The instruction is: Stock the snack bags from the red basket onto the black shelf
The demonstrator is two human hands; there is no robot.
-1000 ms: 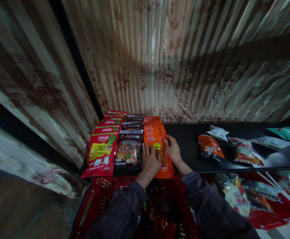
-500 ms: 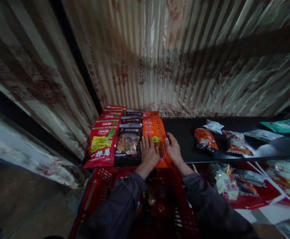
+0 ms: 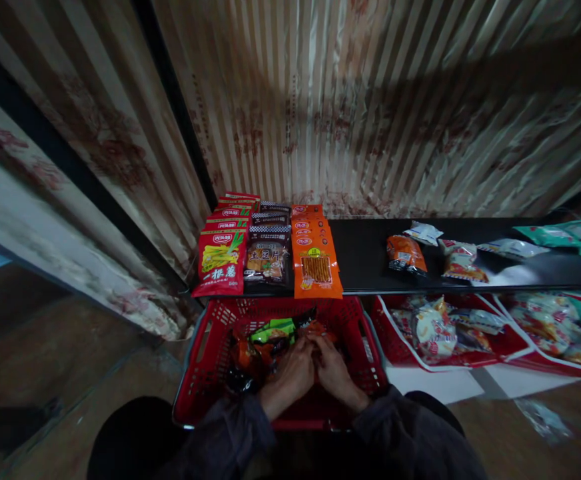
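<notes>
My left hand (image 3: pixel 292 371) and my right hand (image 3: pixel 334 372) are close together inside a red plastic basket (image 3: pixel 196 373). Their curled fingers meet at a dim orange snack packet (image 3: pixel 316 328), and the hands hide much of it. Around them in the basket lie other snack packets, among them a green one (image 3: pixel 273 331). Just beyond, on the black shelf (image 3: pixel 358 257), overlapping packets form three rows: red ones (image 3: pixel 220 263), black ones (image 3: pixel 267 260) and orange ones (image 3: pixel 316 263).
Further right on the shelf lie an orange packet (image 3: pixel 405 255), a white-and-red packet (image 3: pixel 463 261) and a green packet (image 3: pixel 565 237). Below stand red baskets of snack packets (image 3: pixel 438 330). A dark upright post (image 3: pixel 175 100) and a patterned curtain (image 3: pixel 370 120) border the shelf.
Both hands have left the front orange packet on the shelf and come down into the basket. The view has tilted down, showing more of the basket. The shelf rows look the same.
</notes>
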